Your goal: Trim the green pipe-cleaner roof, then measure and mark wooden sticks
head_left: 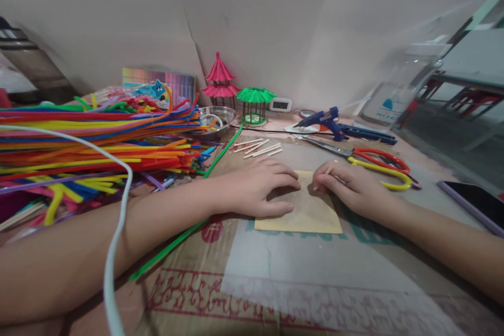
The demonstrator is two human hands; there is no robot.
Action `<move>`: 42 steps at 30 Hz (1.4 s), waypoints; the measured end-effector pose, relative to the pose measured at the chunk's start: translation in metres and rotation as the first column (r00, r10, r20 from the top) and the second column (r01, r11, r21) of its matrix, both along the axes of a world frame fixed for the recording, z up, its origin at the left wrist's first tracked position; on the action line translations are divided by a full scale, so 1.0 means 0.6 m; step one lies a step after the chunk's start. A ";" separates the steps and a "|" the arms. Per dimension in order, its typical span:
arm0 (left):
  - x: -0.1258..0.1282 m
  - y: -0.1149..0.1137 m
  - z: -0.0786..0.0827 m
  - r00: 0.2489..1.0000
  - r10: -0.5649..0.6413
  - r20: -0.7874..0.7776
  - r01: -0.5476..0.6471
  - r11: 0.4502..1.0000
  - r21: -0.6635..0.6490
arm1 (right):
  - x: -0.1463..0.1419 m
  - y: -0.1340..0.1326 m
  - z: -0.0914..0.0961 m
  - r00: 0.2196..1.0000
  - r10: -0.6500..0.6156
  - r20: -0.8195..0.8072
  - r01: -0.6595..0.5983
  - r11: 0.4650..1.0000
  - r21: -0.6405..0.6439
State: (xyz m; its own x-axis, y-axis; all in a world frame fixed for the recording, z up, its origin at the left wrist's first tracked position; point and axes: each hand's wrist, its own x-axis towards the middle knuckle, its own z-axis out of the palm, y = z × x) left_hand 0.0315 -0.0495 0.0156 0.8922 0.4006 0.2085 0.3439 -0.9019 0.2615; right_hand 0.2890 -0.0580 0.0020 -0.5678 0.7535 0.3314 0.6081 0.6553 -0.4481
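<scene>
A square of yellow paper (303, 220) lies on the cardboard-covered table. My left hand (262, 186) rests palm down across its left part, fingers stretched and spread slightly. Over the upper right corner is my right hand (348, 181), its thumb and fingers pinched together. A tiny pale tip shows at those fingers, too small to name. Behind my left hand lie several short wooden sticks (258, 148). A green pipe cleaner (222, 156) runs beneath my left forearm. Scissors (360, 160) with red and yellow handles lie behind my right hand.
Bundles of coloured pipe cleaners (98, 155) fill the left side. At the back stand a pink pagoda model (219, 81), a green-roofed one (255, 102), a metal bowl (214, 123) and a blue glue gun (325, 121). A white cable (125, 210) crosses my left forearm; a phone (476, 202) lies right.
</scene>
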 end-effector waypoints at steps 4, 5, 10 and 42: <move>-0.002 0.000 -0.003 1.000 -0.002 0.002 0.002 1.000 0.009 | 0.002 -0.001 -0.003 1.000 0.015 -0.015 -0.015 1.000 -0.005; -0.002 -0.001 -0.003 1.000 0.000 -0.001 0.000 1.000 0.010 | 0.002 0.000 -0.003 1.000 -0.008 -0.010 0.008 1.000 0.012; 0.000 -0.002 -0.004 1.000 -0.006 0.006 0.006 1.000 0.013 | 0.004 -0.001 -0.001 1.000 -0.019 -0.005 0.019 1.000 0.001; 0.007 -0.007 -0.012 0.999 0.024 -0.032 -0.022 0.997 0.076 | 0.024 0.005 -0.001 0.926 -0.224 0.302 0.213 0.974 0.072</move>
